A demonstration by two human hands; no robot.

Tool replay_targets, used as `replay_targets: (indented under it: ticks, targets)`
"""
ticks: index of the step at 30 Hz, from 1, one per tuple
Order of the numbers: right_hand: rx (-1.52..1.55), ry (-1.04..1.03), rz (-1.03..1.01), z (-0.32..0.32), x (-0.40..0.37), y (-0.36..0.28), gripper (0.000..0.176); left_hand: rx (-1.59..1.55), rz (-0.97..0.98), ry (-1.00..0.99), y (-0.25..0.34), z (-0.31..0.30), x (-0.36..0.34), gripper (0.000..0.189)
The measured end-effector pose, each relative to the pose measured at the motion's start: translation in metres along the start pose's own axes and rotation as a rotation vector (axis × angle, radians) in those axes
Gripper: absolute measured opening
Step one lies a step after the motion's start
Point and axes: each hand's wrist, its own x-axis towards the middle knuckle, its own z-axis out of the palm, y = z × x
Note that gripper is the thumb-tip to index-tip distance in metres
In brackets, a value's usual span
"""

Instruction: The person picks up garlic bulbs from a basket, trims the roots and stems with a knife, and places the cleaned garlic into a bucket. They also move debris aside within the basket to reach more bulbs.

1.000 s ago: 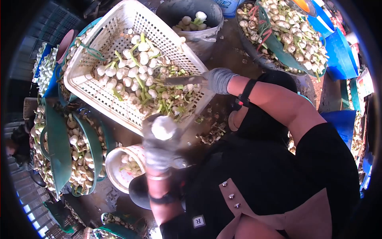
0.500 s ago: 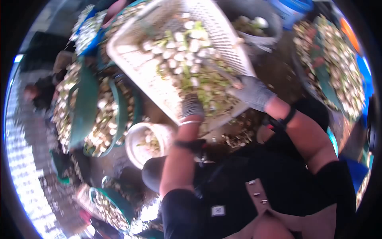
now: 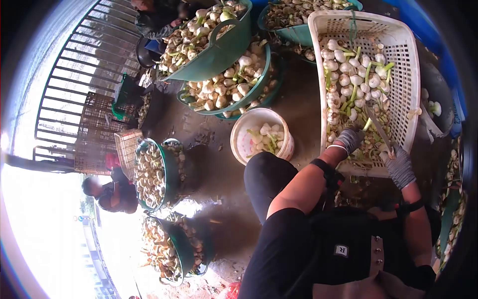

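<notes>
My right hand (image 3: 400, 168), in a grey knitted glove, is closed round the handle of a knife (image 3: 378, 130). The blade points up and left over the white perforated crate (image 3: 411, 99). My left hand (image 3: 351, 139), gloved too, is curled at the crate's near side with a pale green garlic stem (image 3: 367, 124) sticking out by its fingers; the bulb is hidden. Garlic bulbs (image 3: 356, 79), several with stalks, fill the crate's far and middle part. Cut stems and scraps (image 3: 366, 149) lie at its near end.
A white bucket (image 3: 240, 152) with garlic stands left of the crate. Green tubs (image 3: 234, 50) heaped with garlic are at the upper left, another (image 3: 172, 172) lower left. A grey bucket (image 3: 440, 94) stands at right. People sit at the far left and top.
The view has swung left, so the crate now appears farther right and more upright. My left hand still stays in the crate, and the knife is still in my right hand.
</notes>
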Motion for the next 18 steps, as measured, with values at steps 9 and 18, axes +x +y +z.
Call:
replay_targets:
  ticks: [9, 18]
  targets:
    - [0.373, -0.197, 0.383, -0.011, 0.009, -0.011, 0.04, 0.41, 0.48, 0.182, 0.05, -0.018, -0.053, 0.012]
    - [0.511, 0.044, -0.123, -0.03, -0.018, -0.065, 0.034, 0.409, 0.459, 0.313, 0.077, -0.006, -0.07, 0.017]
